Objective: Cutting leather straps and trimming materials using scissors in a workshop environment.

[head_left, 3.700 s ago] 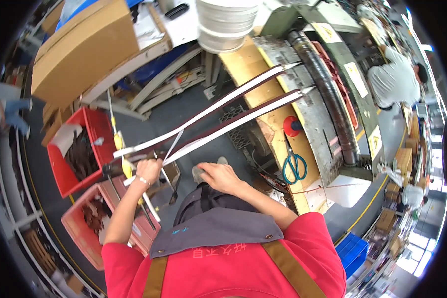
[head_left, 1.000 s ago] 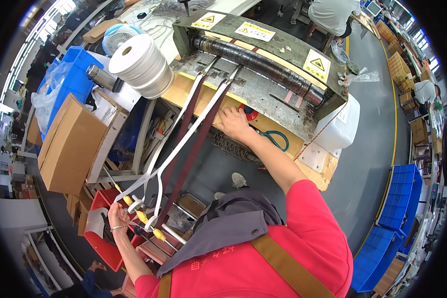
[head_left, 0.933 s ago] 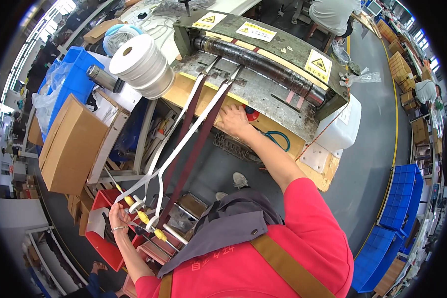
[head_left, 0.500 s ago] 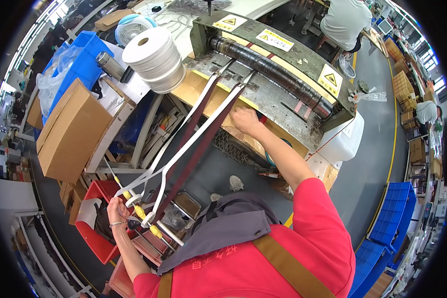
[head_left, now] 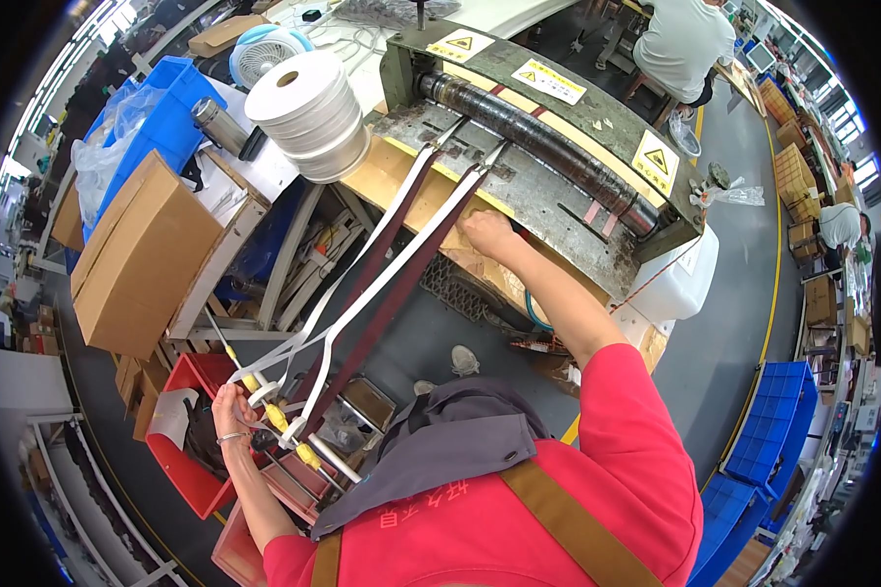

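Two white tapes (head_left: 398, 262) and two dark maroon strips (head_left: 383, 309) stretch from the metal guides on the roller machine (head_left: 533, 147) down to a rod with white rollers and yellow clamps (head_left: 276, 417). At the lower left, beside that rod, my left hand (head_left: 229, 409) is closed with white tape between its fingers. My right hand (head_left: 486, 233) rests at the machine's front edge, just right of the strips. Its fingers are curled, and what they may hold is hidden.
A large white tape reel (head_left: 308, 117) stands left of the machine, near a steel flask (head_left: 219, 129) and a cardboard box (head_left: 145, 259). Below sits a red bin (head_left: 191, 479). A white jug (head_left: 690, 276) stands on the right. Another person (head_left: 683, 44) sits beyond the machine.
The view has shifted very slightly. Both hands keep their places, and the tapes and strips run as before.
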### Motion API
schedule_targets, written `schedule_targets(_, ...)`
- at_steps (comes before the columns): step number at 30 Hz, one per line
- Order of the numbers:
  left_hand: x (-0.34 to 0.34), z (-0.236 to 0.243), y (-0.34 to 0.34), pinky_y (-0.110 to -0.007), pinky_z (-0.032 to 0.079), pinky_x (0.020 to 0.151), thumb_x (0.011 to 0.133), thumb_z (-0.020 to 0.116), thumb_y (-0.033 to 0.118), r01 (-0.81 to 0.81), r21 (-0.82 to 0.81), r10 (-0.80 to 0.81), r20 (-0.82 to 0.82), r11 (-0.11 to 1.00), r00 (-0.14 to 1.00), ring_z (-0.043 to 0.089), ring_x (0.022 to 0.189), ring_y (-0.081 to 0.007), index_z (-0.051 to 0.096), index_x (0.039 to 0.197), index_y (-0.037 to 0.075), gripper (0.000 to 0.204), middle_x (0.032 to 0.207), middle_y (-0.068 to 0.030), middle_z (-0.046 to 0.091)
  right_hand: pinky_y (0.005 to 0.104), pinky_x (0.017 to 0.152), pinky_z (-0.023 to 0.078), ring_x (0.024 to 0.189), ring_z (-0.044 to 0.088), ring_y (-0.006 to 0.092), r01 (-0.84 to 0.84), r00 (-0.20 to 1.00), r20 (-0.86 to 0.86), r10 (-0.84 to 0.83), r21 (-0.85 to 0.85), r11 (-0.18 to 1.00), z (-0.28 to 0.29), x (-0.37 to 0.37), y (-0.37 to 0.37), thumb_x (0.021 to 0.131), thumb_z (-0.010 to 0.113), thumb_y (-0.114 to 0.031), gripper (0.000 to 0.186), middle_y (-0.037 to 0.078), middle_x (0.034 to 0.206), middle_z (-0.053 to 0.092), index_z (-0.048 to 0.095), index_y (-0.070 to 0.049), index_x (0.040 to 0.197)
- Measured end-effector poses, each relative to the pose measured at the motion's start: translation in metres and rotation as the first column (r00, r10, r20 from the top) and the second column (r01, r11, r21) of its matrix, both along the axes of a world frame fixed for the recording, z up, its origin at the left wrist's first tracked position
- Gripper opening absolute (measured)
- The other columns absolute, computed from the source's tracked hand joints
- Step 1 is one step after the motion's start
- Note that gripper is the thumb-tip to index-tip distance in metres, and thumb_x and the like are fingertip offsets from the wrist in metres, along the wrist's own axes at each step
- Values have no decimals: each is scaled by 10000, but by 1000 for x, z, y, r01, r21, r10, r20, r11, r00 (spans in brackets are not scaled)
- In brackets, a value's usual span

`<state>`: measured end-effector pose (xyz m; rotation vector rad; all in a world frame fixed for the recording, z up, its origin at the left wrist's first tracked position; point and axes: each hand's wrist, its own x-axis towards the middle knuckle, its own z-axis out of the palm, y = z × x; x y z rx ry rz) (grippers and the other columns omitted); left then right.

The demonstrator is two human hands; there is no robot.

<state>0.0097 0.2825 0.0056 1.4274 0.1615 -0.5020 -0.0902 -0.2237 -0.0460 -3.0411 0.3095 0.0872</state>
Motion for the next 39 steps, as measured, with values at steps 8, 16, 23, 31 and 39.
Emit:
schedule_targets(8, 0, 0, 5, -210, 297, 299, 822, 528, 257, 0, 8, -1, 21, 1000, 1000, 387, 313, -92, 496, 728, 75, 207, 434, -1, 411, 368, 615, 490, 744, 605, 284, -88, 986, -154, 71, -108, 990, -7, 0, -6, 746, 438, -90, 178, 154, 760, 609, 578, -53, 850)
schedule_targets(16, 3, -5, 3, -212, 294, 305, 833, 513, 247, -2, 12, 1, 15, 1000, 1000, 385, 320, -93, 487, 717, 72, 212, 440, -3, 407, 367, 647, 487, 786, 601, 276, 33, 985, -171, -37, -25, 999, 13, -14, 9, 759, 439, -89, 216, 139, 830, 611, 592, -71, 911)
schedule_targets(23, 4, -1, 0, -214, 288, 306, 828, 515, 249, 17, 30, -17, 17, 999, 1000, 379, 321, -94, 481, 710, 76, 212, 443, -4, 411, 382, 624, 487, 759, 603, 287, -29, 987, -158, 19, -64, 998, -3, 2, -3, 744, 447, -81, 204, 133, 762, 612, 582, -72, 896)
schedule_targets(31, 4, -9, 1, -207, 307, 321, 842, 499, 236, 34, -41, -34, 14, 999, 999, 396, 341, -88, 482, 718, 75, 204, 468, -1, 432, 398, 557, 471, 650, 586, 304, 81, 997, 0, -81, 4, 997, 39, -69, 10, 705, 467, -62, 170, 151, 645, 567, 509, -51, 869)
schedule_targets(39, 8, -14, -10, -207, 324, 333, 838, 509, 244, 57, -52, -56, 24, 997, 998, 409, 350, -89, 491, 727, 74, 204, 475, 1, 444, 414, 603, 458, 753, 545, 317, 331, 940, 75, -333, 29, 943, 9, -180, 38, 674, 515, -88, 194, 169, 784, 517, 470, -38, 855)
